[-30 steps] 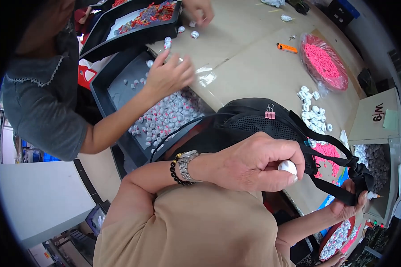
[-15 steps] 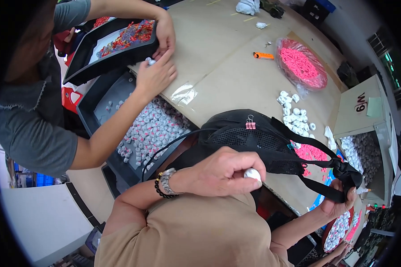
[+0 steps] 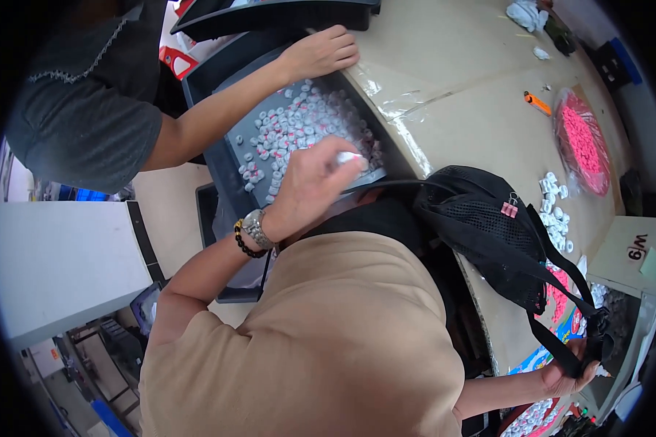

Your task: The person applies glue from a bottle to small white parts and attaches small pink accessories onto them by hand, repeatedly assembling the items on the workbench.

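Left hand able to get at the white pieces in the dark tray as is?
Likely yes: the left hand appears over the dark tray, with nothing visible blocking the white pieces. It does hold a white item, though.

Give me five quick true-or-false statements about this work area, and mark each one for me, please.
1. The left hand holds a small white piece. True.
2. The watch is on the right wrist. False: the silver watch is on the left wrist.
3. A pink clip is fixed to the black bag. True.
4. The slim object by the plastic-wrapped pink pieces is green. False: that slim object is orange.
5. A co-worker's forearm extends over the dark tray. True.
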Motion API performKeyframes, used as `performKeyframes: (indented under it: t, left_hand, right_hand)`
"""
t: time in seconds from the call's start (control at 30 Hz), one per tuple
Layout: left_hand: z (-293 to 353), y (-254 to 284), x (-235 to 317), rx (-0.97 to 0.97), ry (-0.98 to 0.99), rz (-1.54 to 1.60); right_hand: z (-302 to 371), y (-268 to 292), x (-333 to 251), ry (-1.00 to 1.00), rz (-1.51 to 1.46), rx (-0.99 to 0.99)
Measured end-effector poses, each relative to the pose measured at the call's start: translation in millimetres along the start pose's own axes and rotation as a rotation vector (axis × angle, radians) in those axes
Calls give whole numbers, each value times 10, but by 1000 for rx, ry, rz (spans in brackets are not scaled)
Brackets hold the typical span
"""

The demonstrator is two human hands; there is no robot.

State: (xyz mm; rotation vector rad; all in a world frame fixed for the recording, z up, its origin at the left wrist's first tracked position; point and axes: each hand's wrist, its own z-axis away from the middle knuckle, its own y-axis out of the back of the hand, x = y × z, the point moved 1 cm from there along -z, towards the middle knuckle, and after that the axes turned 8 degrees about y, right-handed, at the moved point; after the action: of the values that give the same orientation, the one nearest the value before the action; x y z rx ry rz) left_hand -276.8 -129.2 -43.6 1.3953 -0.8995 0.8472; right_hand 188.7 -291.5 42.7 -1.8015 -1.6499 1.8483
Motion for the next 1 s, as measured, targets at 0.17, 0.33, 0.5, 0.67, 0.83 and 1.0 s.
performKeyframes:
  t: [0.17,0.33,0.5,0.67,0.83,1.0]
  left_hand:
    - [223,174,-871,177,226,-85]
    - [784,211,-1200,204,340,-106]
    - [1449,199,-1525,256,558,154]
    - [2162,47,-1971,185,934,420]
    - [2337,-65,-2020,140,1132,633]
    - [2283,29,-2267,-46,1066,543]
  right_hand:
    - [-16,-57,18,-39,-15,-21]
    - [-224,121,-65,120,198,73]
    - [-224,-275,13,153,229,-58]
    - [-224,-576,173,166,338,-69]
    - [-595,-233,7,115,366,-112]
    - [-593,-2,-195,73,358,-107]
